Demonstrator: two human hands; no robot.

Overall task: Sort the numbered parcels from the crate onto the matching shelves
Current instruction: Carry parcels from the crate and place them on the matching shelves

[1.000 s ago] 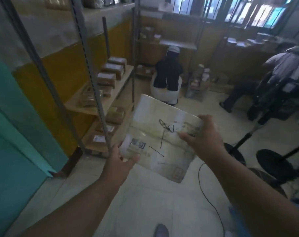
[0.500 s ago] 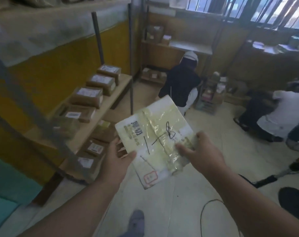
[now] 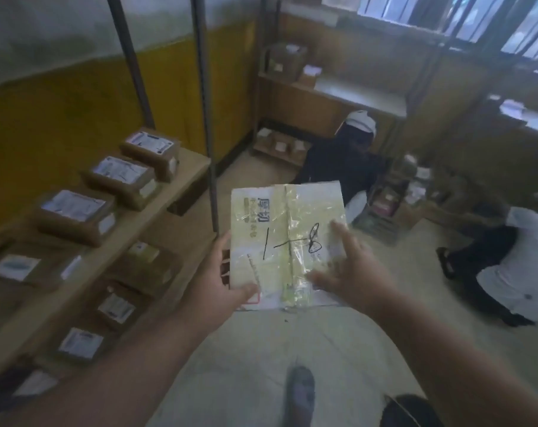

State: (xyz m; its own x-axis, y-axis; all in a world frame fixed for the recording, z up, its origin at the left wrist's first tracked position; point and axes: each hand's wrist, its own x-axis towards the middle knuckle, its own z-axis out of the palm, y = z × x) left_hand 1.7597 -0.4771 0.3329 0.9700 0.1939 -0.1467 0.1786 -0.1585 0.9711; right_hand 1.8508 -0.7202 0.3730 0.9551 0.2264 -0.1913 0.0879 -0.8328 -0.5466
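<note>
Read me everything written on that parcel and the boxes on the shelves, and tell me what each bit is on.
"1-8": black marker, handwritten on the flat parcel that the left hand holds.
Printed green characters near the parcel's top: too blurred to read.
Red stamp at its lower edge: unreadable.
White labels on the brown boxes on the shelf: too blurred.

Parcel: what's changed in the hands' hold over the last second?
The right hand let go of the parcel; its fingers are now spread just off it. The parcel turned to face the camera squarely. The left hand still grips its lower left corner.
</note>
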